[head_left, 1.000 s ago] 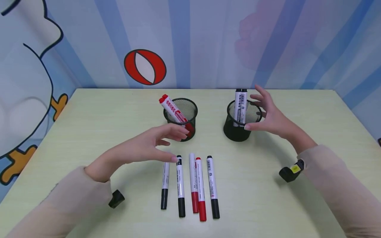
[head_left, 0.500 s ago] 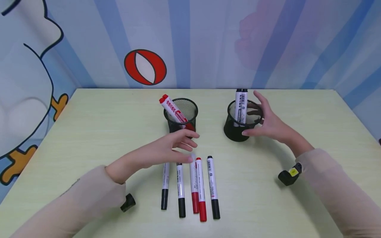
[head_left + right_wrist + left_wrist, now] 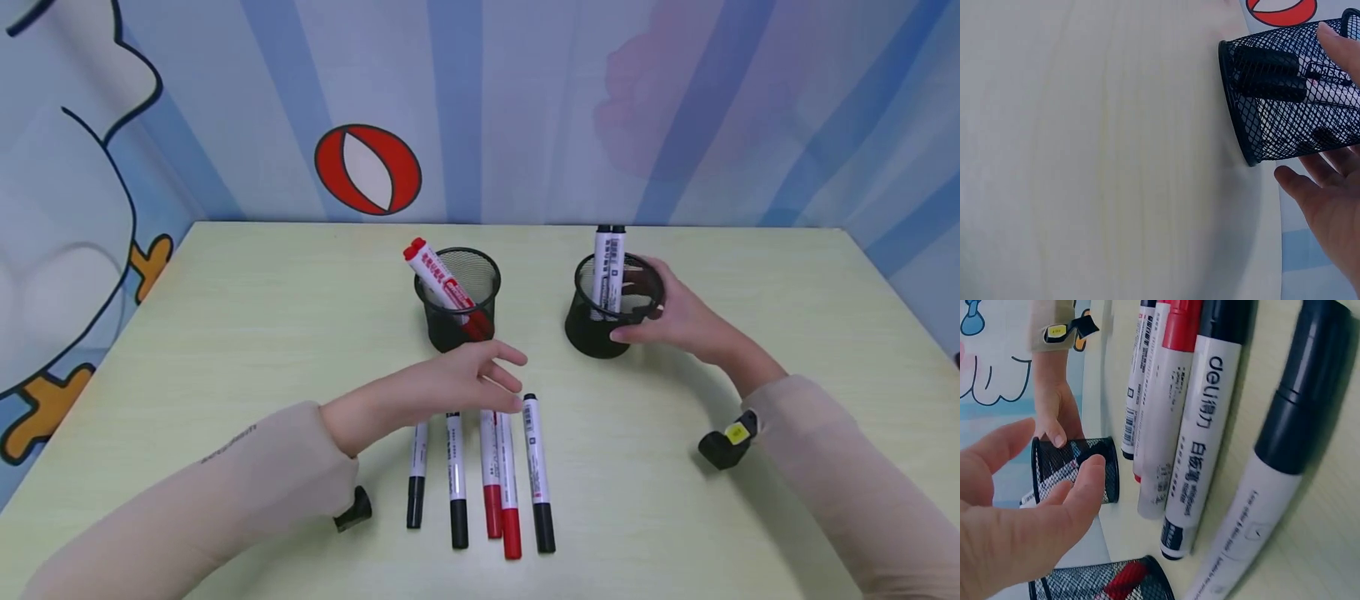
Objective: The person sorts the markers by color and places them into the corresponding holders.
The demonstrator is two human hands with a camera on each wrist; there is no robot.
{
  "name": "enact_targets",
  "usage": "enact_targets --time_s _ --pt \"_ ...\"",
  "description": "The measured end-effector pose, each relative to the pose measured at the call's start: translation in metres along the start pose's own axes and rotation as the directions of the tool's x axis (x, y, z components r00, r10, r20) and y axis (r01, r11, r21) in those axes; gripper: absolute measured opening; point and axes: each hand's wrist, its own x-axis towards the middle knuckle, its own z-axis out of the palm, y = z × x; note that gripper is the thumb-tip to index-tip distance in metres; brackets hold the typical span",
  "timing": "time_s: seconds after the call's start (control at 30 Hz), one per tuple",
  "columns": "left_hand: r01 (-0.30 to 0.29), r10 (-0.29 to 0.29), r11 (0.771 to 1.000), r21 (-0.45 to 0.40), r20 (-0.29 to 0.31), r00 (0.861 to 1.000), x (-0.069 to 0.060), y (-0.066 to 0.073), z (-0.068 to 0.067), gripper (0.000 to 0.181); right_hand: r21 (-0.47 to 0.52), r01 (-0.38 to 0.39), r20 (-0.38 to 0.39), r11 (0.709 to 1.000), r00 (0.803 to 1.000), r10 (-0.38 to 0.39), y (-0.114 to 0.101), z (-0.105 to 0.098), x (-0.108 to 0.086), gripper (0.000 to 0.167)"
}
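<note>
My right hand (image 3: 678, 317) is curled round the right black mesh pen holder (image 3: 592, 333), thumb in front and fingers behind. Two black-capped whiteboard markers (image 3: 607, 267) stand in that holder. My left hand (image 3: 450, 383) hovers over the row of markers with its fingers loosely extended, holding nothing. Below it lie two red-ended markers (image 3: 510, 500) side by side, partly hidden by the hand. A black-ended marker (image 3: 536, 458) lies to their right. Further left are two more black-ended markers (image 3: 456, 467). In the left wrist view, the nearest black-ended marker (image 3: 1272, 462) looks large.
The left mesh pen holder (image 3: 442, 329) stands behind my left hand, with red-capped markers (image 3: 442, 279) leaning in it. A pale wooden table (image 3: 262, 308) lies under everything. A blue striped backdrop (image 3: 517, 108) rises at its far edge.
My left hand has moved right and slightly nearer, from in front of the left pen holder to over the red-ended markers. My right hand has closed round the right pen holder.
</note>
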Motion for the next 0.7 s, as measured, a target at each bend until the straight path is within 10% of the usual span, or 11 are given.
enact_targets --time_s 0.7 --pt "0.164 -0.149 0.976 0.142 -0.113 0.982 0.020 0.012 0.010 0.043 -0.023 -0.040 0.019 0.999 0.999 0.041 0.000 -0.003 0.002 0.083"
